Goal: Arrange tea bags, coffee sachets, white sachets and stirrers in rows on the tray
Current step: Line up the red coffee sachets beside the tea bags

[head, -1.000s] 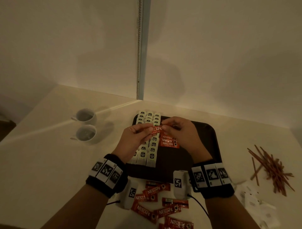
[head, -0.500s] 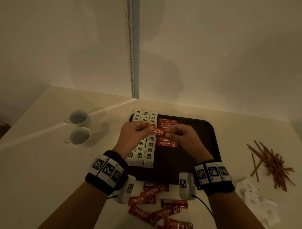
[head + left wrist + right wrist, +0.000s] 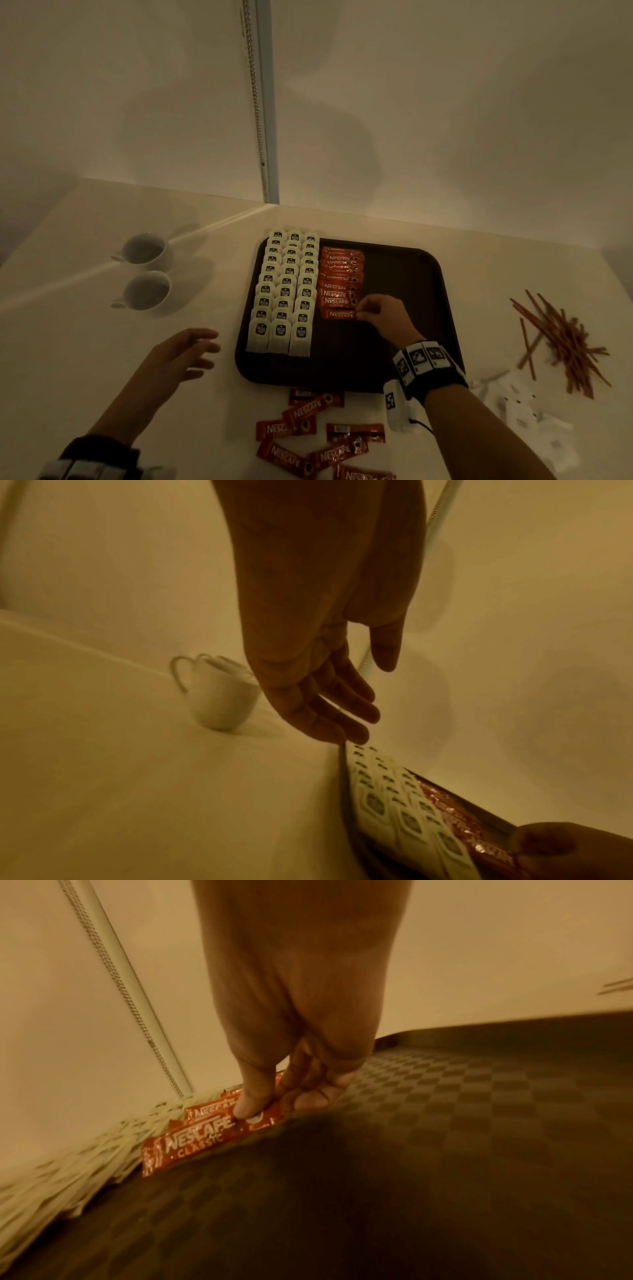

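On the dark tray [image 3: 404, 342], beside three finished rows of tea bags [image 3: 286, 294], the right hand [image 3: 383, 313] pinches the right end of the nearest coffee sachet [image 3: 339, 314] between thumb and fingers, setting it at the near end of the red column. To do this well, I judge the sachet should go down flat, parallel to those above, its left edge close by the tea bags, before the fingers let go. Half a second ago both hands held this sachet above the tray; now the left hand [image 3: 181, 353] has drawn away and hovers with fingers spread and relaxed, holding nothing, over the table [image 3: 102, 359] left of the tray. More coffee sachets [image 3: 318, 442] wait near the tray's front edge; stirrers [image 3: 561, 342] and white sachets [image 3: 527, 411] lie at the right, unsorted.
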{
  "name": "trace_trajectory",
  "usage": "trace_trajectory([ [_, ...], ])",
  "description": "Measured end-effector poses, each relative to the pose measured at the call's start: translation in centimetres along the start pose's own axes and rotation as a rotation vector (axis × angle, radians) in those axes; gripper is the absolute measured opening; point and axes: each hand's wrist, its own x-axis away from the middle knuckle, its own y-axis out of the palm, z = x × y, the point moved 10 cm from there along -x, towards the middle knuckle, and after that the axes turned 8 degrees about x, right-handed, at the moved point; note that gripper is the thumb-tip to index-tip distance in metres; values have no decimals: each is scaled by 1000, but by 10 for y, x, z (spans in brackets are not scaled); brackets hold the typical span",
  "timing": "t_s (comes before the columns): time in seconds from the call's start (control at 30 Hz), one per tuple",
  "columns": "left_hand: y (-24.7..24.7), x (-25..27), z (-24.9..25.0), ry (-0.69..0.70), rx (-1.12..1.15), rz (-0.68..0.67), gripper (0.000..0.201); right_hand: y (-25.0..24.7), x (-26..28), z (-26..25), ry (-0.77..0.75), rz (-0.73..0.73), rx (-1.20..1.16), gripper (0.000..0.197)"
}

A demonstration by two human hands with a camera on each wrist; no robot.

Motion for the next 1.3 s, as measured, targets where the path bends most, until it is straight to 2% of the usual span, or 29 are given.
trace_trajectory([
  [0.23, -36, 18, -45, -111, 49, 105, 20, 1, -14, 7, 61, 126, -6, 12],
  [0.67, -53, 37, -74, -196, 22, 142, 19, -3, -22, 17, 111, 226, 20, 25],
  [0.8, -53, 43, -78, -186, -2, 132, 20, -20, 5, -9, -22, 273, -9, 24],
  [0.83, -53, 46, -80, -184, -11, 127, 20, -19, 18, -20, -81, 221, -22, 23],
  [0.9, -54, 51, -87, -182, -21, 116, 20, 2, 53, -44, -195, -41, 6, 22],
  [0.97, -54, 57, -94, -184, -24, 111, 20, 38, 99, -53, -255, -361, 171, 30],
  [1.0, -55, 60, -98, -186, -23, 108, 20, 53, 121, -50, -280, -458, 300, 39],
  [1.03, -55, 63, -101, -189, -26, 104, 20, 66, 140, -45, -310, -501, 426, 50],
  [1.1, -55, 67, -109, -198, -29, 96, 20, 88, 169, -33, -397, -496, 611, 76],
  [1.2, -57, 72, -117, -198, -39, 91, 19, 119, 195, -13, -504, -497, 794, 104],
  [1.23, -58, 74, -119, -194, -48, 90, 19, 126, 198, -8, -513, -487, 823, 105],
  [1.3, -61, 76, -122, -189, -55, 91, 18, 135, 201, -3, -552, -419, 888, 93],
])
